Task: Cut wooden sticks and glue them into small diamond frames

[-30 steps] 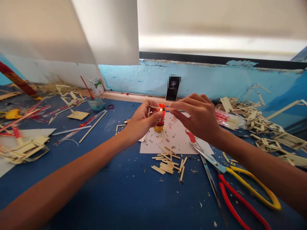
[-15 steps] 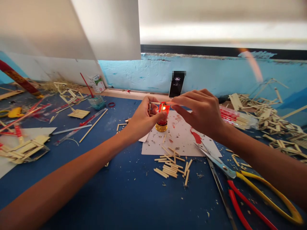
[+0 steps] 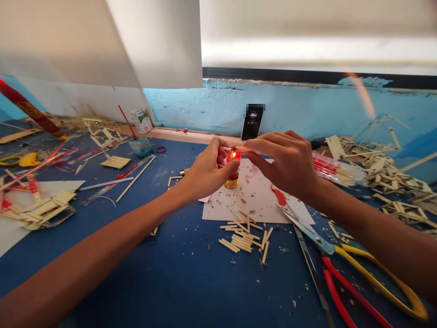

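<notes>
Both hands hold a thin stick over a lit candle.
Left hand [image 3: 205, 173] and right hand [image 3: 287, 164] pinch the stick [image 3: 235, 149] ends, fingers closed, now slightly nearer the flame of the candle [image 3: 232, 171] than before; scissors [image 3: 341, 269] lie near right.

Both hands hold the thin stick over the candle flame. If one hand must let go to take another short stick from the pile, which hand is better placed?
Probably the right hand. The pile of short sticks lies nearer its wrist side, while the left hand is beside the lit candle and can keep the thin stick.
</notes>
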`<act>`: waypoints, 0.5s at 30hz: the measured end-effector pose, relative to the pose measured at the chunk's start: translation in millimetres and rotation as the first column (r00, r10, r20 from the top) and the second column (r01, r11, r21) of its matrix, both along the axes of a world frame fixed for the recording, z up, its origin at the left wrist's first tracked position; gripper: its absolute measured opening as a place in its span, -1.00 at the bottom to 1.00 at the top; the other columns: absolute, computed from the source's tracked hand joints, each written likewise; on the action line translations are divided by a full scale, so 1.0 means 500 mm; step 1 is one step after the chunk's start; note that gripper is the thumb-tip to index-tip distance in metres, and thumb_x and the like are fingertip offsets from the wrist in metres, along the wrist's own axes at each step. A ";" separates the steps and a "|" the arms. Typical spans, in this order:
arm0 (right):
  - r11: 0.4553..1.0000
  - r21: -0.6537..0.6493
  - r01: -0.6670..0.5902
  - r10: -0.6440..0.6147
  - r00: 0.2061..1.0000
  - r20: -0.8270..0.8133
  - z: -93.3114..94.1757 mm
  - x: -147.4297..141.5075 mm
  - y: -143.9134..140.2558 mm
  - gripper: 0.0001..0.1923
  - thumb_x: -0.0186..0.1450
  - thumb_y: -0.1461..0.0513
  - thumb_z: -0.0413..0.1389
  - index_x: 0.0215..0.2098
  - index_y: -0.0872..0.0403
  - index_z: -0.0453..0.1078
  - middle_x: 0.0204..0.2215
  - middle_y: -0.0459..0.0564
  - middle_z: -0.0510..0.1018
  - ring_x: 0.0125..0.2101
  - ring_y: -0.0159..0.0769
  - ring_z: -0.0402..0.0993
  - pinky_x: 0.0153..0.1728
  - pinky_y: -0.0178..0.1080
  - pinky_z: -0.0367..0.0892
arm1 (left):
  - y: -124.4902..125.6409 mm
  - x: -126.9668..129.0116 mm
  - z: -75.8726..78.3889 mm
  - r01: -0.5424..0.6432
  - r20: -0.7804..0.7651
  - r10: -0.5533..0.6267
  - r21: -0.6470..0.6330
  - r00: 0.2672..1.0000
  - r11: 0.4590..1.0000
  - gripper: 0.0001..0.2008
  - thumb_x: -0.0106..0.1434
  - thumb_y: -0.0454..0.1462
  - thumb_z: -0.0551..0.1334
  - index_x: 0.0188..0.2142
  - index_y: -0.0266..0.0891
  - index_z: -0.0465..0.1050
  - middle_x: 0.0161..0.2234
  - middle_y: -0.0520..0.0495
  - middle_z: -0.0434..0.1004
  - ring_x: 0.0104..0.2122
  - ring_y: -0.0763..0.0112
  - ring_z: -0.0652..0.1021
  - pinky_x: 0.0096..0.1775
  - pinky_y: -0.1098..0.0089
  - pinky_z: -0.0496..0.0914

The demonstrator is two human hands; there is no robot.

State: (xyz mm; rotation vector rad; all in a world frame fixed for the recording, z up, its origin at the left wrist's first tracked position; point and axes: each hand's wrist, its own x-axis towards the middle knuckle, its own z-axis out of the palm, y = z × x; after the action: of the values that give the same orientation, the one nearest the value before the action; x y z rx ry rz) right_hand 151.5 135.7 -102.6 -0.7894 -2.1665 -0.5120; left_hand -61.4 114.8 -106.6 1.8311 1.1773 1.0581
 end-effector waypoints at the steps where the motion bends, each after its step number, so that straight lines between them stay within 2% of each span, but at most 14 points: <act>1: 1.000 -0.001 0.003 -0.003 1.000 0.000 0.001 0.000 0.000 -0.80 0.50 0.13 0.15 -0.09 0.02 0.61 -0.19 -0.05 0.76 -0.26 -0.20 0.68 -0.22 -0.13 0.30 | 0.002 0.001 0.003 -0.002 -0.012 0.002 0.002 1.000 1.000 -0.78 0.33 -0.24 0.29 -0.17 -0.18 0.23 -0.41 0.13 0.23 -0.43 0.45 0.32 -0.39 0.36 0.21; 10: 0.995 0.022 0.098 -0.099 0.994 0.056 -0.007 0.020 0.025 -0.79 0.51 0.15 0.13 -0.10 0.00 0.61 -0.20 -0.08 0.76 -0.29 -0.21 0.65 -0.23 -0.15 0.27 | 0.031 -0.014 0.011 -0.065 -0.178 0.065 0.011 0.982 0.998 -0.83 0.35 -0.25 0.22 -0.13 -0.21 0.25 -0.40 0.08 0.21 -0.44 0.41 0.29 -0.38 0.32 0.20; 15: 0.987 0.104 0.121 -0.135 0.980 0.147 -0.009 0.036 0.044 -0.80 0.53 0.18 0.10 -0.08 -0.02 0.59 -0.17 -0.10 0.75 -0.25 -0.19 0.60 -0.14 -0.10 0.21 | 0.044 -0.019 0.010 -0.100 -0.320 0.096 0.005 0.943 0.995 -0.71 0.30 -0.26 0.24 -0.03 -0.26 0.26 -0.39 0.04 0.28 -0.43 0.36 0.34 -0.38 0.29 0.22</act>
State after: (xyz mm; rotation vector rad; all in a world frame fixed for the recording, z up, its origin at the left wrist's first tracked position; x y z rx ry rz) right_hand 169.6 157.8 -107.3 -0.8657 -2.2227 -0.7585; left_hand -71.0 136.6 -101.5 2.0046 1.4732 0.8233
